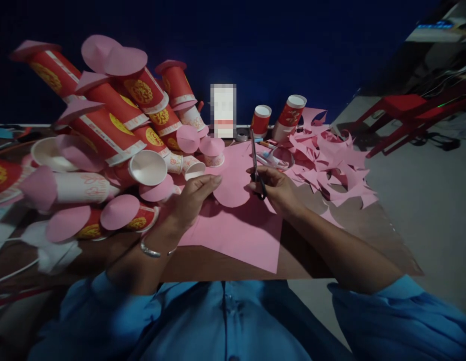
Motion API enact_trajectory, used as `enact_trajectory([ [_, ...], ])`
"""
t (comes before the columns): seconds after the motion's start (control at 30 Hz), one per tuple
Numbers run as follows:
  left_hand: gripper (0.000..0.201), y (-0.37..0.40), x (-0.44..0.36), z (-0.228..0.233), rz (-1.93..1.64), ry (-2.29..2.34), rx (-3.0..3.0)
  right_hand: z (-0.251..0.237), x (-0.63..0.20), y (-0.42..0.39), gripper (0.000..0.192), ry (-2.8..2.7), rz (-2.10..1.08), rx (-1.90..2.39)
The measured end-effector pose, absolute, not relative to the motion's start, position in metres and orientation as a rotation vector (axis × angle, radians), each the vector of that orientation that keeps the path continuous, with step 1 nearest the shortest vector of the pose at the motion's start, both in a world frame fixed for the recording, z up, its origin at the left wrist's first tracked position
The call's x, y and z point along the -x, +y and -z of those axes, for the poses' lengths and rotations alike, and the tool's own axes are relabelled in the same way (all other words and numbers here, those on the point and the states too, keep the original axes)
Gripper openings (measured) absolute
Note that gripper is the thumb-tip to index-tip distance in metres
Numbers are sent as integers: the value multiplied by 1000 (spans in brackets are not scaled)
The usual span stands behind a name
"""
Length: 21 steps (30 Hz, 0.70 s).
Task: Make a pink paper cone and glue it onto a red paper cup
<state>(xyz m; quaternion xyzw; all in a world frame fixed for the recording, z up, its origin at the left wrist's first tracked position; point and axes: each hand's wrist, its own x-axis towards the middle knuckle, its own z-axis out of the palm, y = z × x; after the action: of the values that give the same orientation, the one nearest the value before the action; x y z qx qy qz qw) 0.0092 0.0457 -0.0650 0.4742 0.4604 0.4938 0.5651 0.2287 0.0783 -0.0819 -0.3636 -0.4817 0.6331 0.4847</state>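
Pinched between the thumb and fingers of my left hand (197, 198) is a rounded piece of pink paper (233, 185), held up over the table. My right hand (274, 188) grips the black handles of a pair of scissors (255, 160), whose blades point away from me and stand close to the paper's right edge. Whether the blades touch the paper I cannot tell. Beneath both hands lies a larger pink sheet (240, 235), its near corner reaching toward the table's front edge.
Red paper cups (108, 133) with pink cone tops are piled at the left, among white cups (147, 168). Pink paper scraps (330, 160) heap at the right. Two red cups (261, 120) stand at the back near a blurred upright panel (223, 110). A red stool (402, 108) is beyond the table.
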Motion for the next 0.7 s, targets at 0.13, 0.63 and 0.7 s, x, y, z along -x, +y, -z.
enact_trajectory([
  [0.13,34,42,-10,63,-1067,1057,-1133,81,-230,76,47,-1256,-1579,879],
  [0.63,36,44,-17,67,-1344,1163,-1040,93,-217,68,58,-1154,-1627,866],
  [0.7,41,43,-19,68,-1357,1160,-1022,95,-215,66,57,-1132,-1631,870],
])
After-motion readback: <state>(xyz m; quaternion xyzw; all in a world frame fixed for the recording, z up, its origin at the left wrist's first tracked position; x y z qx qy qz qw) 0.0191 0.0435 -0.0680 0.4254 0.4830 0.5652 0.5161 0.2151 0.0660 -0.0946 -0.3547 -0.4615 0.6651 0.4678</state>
